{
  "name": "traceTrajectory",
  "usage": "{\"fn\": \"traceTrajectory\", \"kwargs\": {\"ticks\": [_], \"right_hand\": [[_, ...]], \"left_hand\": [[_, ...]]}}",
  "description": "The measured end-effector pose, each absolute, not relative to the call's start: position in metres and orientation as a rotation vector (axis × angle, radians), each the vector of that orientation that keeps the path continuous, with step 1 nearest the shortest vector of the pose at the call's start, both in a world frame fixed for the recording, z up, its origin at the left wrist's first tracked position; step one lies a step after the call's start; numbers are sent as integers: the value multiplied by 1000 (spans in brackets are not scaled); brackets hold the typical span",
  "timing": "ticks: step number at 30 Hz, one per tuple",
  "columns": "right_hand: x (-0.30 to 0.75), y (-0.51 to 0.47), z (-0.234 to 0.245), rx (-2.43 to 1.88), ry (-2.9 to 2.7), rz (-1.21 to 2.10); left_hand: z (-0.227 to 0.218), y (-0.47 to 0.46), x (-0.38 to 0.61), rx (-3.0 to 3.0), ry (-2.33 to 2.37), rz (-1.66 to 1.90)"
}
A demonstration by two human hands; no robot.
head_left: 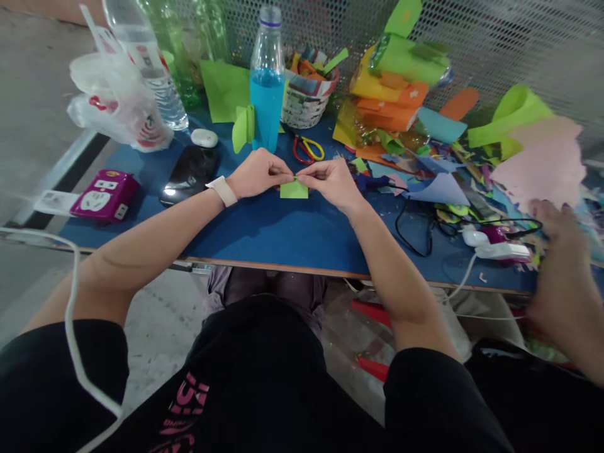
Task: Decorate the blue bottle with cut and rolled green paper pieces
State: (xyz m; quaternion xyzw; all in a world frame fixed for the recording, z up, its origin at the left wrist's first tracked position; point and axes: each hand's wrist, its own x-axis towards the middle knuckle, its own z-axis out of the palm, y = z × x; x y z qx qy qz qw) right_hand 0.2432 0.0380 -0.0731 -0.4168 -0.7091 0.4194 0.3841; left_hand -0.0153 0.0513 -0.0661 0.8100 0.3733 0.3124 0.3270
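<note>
A small green paper piece (293, 190) lies on the blue table (283, 233), held along its top edge. My left hand (257, 173) pinches its upper left part, fingers pressed together. My right hand (330, 181) pinches the upper right part the same way. A light band sits on my left wrist. Red and yellow scissors (307, 150) lie just beyond my hands.
A bottle of blue liquid (267, 82) with green paper fins stands behind my hands, beside a basket of scraps (309, 94). A black phone (189, 174), a purple box (104, 196) and a plastic bag (117, 104) sit left. Coloured paper scraps (425, 126), cables and another person's hand (557, 233) are right.
</note>
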Motion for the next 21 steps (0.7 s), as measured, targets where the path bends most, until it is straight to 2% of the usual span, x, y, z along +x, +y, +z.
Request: {"fn": "traceTrajectory", "kwargs": {"ticks": [13, 21], "right_hand": [[241, 36, -72, -1090, -1852, 1030], [240, 34, -68, -1096, -1861, 1047]], "left_hand": [[-71, 50, -10, 1722, 975, 803], [-68, 48, -11, 1697, 972, 788]]}}
